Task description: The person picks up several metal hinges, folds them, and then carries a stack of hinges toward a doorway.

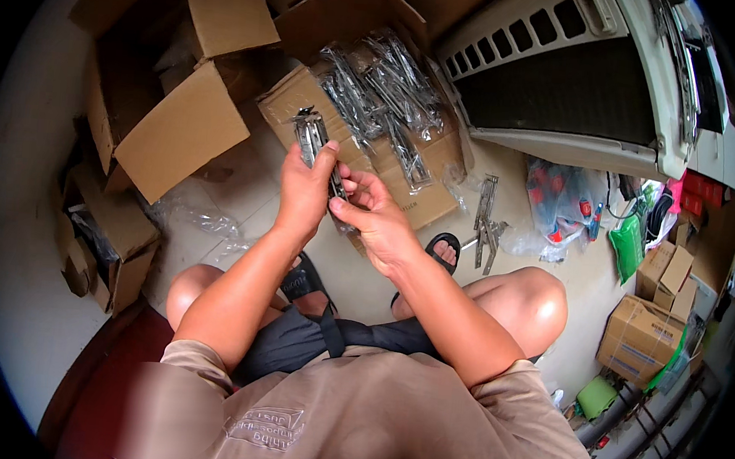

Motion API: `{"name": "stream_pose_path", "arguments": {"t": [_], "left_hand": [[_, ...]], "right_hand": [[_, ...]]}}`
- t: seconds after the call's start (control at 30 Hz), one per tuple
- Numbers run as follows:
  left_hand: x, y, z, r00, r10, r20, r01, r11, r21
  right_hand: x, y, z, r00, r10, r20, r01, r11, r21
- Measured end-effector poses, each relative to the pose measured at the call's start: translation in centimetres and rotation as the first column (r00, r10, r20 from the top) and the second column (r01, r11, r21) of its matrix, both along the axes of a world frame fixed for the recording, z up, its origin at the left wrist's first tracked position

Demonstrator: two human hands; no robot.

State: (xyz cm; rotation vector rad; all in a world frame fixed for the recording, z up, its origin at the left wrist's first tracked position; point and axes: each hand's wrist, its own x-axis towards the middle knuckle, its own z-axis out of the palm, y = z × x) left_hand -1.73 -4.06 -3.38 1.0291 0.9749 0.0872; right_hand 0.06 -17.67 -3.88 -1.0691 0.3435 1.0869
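A pale tiled floor (356, 273) was framed by cartons and a large pale casing (550, 140), in whose upper panel a row of rounded slots was cut. At the left, an open carton (184, 134) was seen with its flaps spread. Ahead, plastic-wrapped metal parts (363, 95) were heaped on a cardboard sheet (436, 202).

Both forearms were extended forward, bent at the elbows and brought together above the floor, between the parted knees. A slim metal bundle (311, 132) was held at the centre, tilted, its upper end left exposed above the hands. It was enclosed by the curled left hand (303, 188), with the thumb laid along it; its lower part was pinched between the thumb and fingers of the right hand (378, 220).

The bundle was formed of narrow, shiny strips. Similar bare metal pieces (488, 205) were scattered near the right foot, beside a clear plastic bag (559, 195) with red and blue contents.
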Motion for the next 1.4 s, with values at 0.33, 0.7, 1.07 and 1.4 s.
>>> {"name": "stream_pose_path", "arguments": {"t": [0.33,0.7,1.07,1.4], "left_hand": [[-0.4,0.7,-2.7,0.989,-0.143,0.031,0.137,0.98,0.146],[-0.5,-0.1,-0.5,0.696,-0.713,-0.081,0.714,0.676,0.185],[-1.3,0.6,-1.3,0.518,-0.827,-0.22,0.846,0.456,0.276],[-1.1,0.7,-1.9,0.436,-0.815,-0.381,0.867,0.267,0.421]], "right_hand": [[1.9,0.9,0.8,0.946,0.234,0.226,-0.228,0.972,-0.052],[4.4,-1.0,-4.7,0.928,0.256,0.271,-0.169,0.937,-0.307],[9.6,-1.1,-15.5,0.856,0.306,0.417,0.161,0.609,-0.777],[6.1,-0.4,-16.3,0.861,0.335,0.382,0.17,0.52,-0.837]]}}
